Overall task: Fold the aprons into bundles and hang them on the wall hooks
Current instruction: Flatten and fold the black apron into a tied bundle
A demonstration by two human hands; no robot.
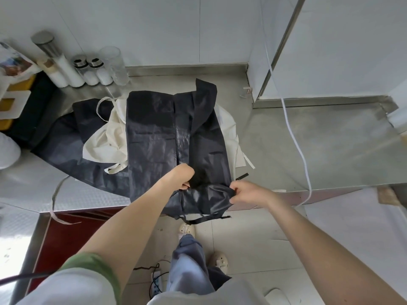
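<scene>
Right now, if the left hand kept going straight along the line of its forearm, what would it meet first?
The left hand points up the counter, so it would slide along the black apron it already grips. Past that apron's far edge, probably the steel backsplash, though depth is unclear.

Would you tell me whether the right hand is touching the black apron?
Touching. The head view shows the right hand pinching the near edge of the black apron, with its fingers closed on the fabric.

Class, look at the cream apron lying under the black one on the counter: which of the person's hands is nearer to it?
Left. The left hand grips the black apron just right of the cream apron and its trailing strap; the right hand pinches the black hem farther right.
</scene>
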